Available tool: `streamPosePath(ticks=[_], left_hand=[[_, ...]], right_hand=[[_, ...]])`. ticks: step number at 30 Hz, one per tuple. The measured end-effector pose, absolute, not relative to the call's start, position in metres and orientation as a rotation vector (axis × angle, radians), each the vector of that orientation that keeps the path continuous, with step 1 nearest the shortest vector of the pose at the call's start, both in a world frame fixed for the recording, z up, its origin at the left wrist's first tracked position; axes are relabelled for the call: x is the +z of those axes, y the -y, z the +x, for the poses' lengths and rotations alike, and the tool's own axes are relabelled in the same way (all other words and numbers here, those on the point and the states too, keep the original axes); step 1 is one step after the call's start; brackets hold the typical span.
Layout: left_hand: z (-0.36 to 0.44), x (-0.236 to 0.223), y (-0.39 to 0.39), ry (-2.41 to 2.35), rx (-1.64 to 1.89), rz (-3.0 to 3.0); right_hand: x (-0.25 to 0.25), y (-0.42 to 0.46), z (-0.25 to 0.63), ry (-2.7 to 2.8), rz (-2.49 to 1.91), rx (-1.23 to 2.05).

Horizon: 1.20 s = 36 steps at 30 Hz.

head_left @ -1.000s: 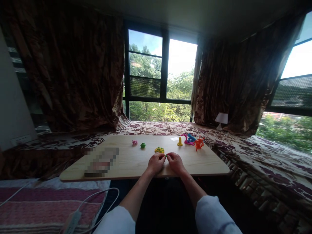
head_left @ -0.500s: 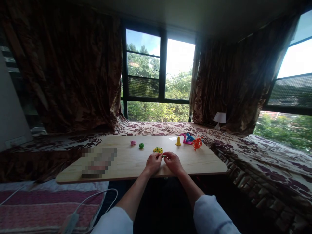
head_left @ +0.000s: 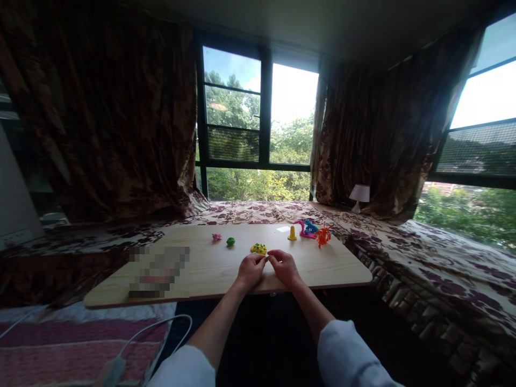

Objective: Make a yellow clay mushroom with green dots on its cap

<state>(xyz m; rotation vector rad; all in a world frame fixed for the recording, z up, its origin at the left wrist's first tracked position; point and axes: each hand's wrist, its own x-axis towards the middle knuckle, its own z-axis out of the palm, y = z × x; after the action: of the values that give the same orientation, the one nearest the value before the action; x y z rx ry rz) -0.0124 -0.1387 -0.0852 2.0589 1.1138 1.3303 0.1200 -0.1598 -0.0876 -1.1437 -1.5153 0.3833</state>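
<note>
Yellow lump at lower centre is already spotted green; one small piece looks unattached, clamped between your left grip and right grip.

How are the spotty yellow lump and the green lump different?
The spotty yellow lump has green spots; the green lump looks all green. The spotty yellow lump looks wider than the green lump. The spotty yellow lump is just beyond the left hand; the green lump is farther left. Both sit on the table.
</note>
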Motion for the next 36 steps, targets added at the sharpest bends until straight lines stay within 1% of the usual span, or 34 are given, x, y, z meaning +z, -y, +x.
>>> streamPosePath(ticks=[36], left_hand=[[-0.0079,-0.0924,0.1303,-1.160,1.332,2.111]], right_hand=[[-0.0887,0.1574,0.1215,1.539,-1.299,0.257]])
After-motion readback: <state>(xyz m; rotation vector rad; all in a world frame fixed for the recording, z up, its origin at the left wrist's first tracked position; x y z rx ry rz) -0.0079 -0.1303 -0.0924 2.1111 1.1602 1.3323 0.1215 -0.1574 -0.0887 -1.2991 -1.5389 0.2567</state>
